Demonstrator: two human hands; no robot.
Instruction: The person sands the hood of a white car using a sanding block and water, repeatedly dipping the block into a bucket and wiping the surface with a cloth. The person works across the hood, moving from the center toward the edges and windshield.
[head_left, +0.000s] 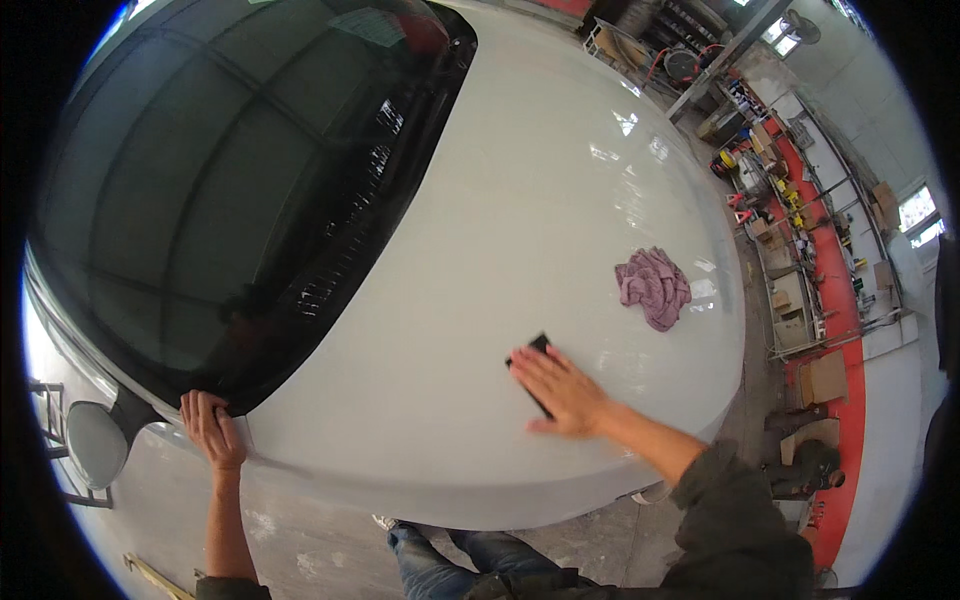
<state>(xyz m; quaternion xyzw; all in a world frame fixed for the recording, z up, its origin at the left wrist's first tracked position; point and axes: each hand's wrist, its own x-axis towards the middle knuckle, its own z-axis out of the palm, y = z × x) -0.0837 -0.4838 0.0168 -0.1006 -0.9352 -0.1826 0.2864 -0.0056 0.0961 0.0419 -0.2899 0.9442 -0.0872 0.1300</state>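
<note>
A white car hood (480,240) fills the middle, sloping down to the right. My right hand (565,390) lies on it with a flat black block (540,344) under the palm and fingers. Only the block's dark ends and edge show around the hand, so I cannot tell its exact kind. My left hand (212,430) rests at the lower corner of the dark windshield (220,190), its fingers bent over the edge and holding nothing. Farther right on the hood, apart from both hands, sits a crumpled mauve cloth (653,288).
A side mirror (97,444) sticks out left of my left hand. Shelving (790,250) with boxes and tools lines the red and white wall at right. A dark-clothed person (805,468) is at lower right. A fan (803,27) hangs at the top right.
</note>
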